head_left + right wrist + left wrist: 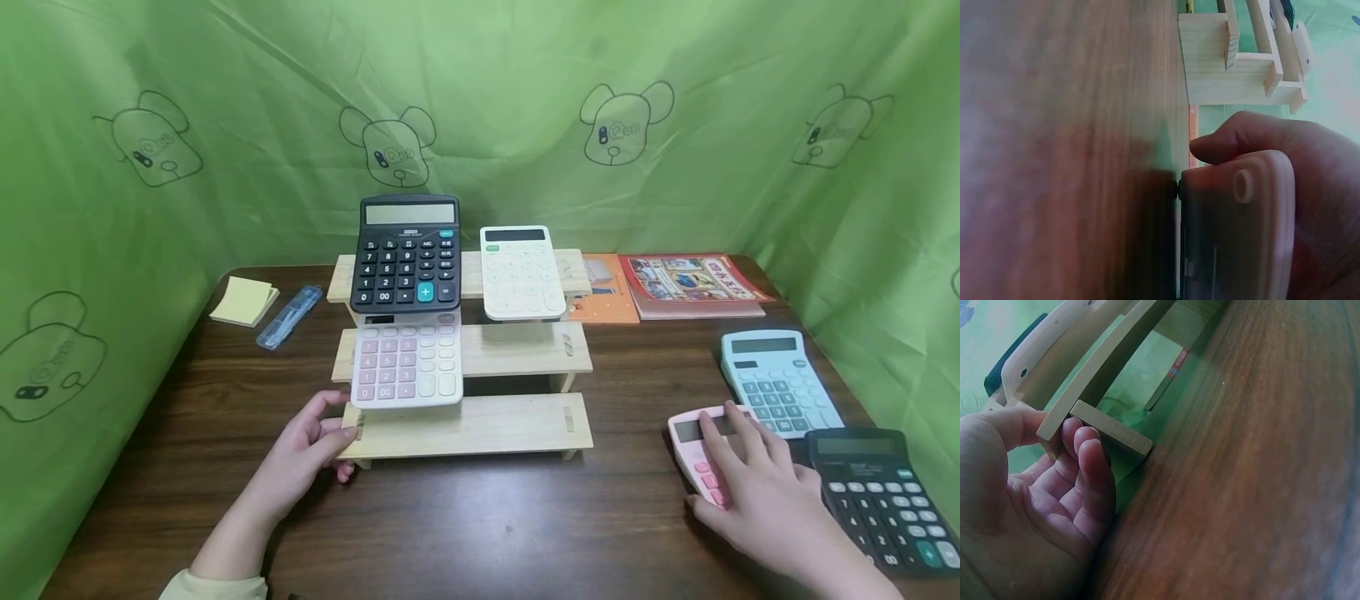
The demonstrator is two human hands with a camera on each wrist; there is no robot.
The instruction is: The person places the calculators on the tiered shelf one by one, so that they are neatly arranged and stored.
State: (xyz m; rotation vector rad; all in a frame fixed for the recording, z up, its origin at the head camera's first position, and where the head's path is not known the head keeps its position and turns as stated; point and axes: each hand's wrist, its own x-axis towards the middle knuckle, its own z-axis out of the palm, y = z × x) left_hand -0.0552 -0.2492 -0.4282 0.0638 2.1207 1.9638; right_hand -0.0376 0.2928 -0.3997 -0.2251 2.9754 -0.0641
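At the left end of a three-step wooden stand (468, 423), my left hand (307, 442) grips the lowest board (1091, 381), thumb above and other fingers curled beneath. My right hand (765, 492) holds a pink calculator (693, 429), its fingers across the face and its thumb along the near edge. In the right wrist view, the calculator's side (1279, 231) shows close to the tabletop. A black calculator (408, 258) and a white one (521, 275) lean on the upper steps. Below the black one sits a white-and-pink calculator (407, 362).
A light blue calculator (780, 383) and another black calculator (877, 500) lie around my right hand. Behind the stand's right side are an orange booklet (611, 292) and red books (693, 279). Sticky notes (243, 300) and a blue case (290, 317) lie at back left.
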